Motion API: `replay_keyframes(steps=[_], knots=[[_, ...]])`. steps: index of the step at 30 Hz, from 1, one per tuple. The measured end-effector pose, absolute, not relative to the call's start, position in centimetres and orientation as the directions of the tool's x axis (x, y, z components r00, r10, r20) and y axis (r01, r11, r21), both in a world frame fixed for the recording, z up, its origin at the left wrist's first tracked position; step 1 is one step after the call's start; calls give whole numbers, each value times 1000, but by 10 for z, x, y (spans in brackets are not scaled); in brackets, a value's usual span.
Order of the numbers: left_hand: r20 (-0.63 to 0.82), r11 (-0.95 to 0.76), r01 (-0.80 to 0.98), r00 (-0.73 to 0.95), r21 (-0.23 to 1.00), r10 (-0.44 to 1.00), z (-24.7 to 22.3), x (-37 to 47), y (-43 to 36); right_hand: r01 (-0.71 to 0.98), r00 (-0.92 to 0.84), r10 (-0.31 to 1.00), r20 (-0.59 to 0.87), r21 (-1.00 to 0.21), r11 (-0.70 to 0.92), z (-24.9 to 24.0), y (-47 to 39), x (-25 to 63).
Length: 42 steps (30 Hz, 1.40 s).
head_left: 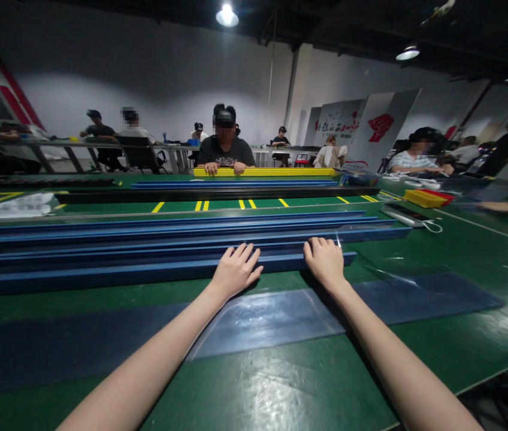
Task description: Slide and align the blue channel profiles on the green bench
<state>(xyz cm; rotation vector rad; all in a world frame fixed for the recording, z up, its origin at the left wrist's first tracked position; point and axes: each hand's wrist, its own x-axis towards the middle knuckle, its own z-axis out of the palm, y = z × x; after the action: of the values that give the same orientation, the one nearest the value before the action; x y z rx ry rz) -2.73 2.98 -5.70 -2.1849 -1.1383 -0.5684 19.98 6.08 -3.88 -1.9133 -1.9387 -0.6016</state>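
Note:
Several long blue channel strips (pixel 101 276) lie side by side across the green table. My left hand (pixel 236 269) rests on the nearest strip, its fingers spread over the top edge. Further right, my right hand (pixel 324 258) is on the same strip near its right end, fingers bent over the edge and close together. Between my forearms and the strips, a flat, glossy translucent sheet (pixel 272 320) lies on the table, reaching out to both sides.
A person across the table (pixel 460 245) has both hands on a yellow strip (pixel 272 172). Beyond my strips lies a long black strip (pixel 182 194). A phone-like device (pixel 404 212) and a yellow tray (pixel 423 199) are at the right, a white plastic bundle (pixel 15 205) at the left.

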Motion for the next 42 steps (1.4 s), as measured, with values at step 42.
replay_keyframes(steps=[42], knots=[[621,-450,842,529,-297,578,-55,-27,28,949,-306,816,490,85,305,-40,49,175]])
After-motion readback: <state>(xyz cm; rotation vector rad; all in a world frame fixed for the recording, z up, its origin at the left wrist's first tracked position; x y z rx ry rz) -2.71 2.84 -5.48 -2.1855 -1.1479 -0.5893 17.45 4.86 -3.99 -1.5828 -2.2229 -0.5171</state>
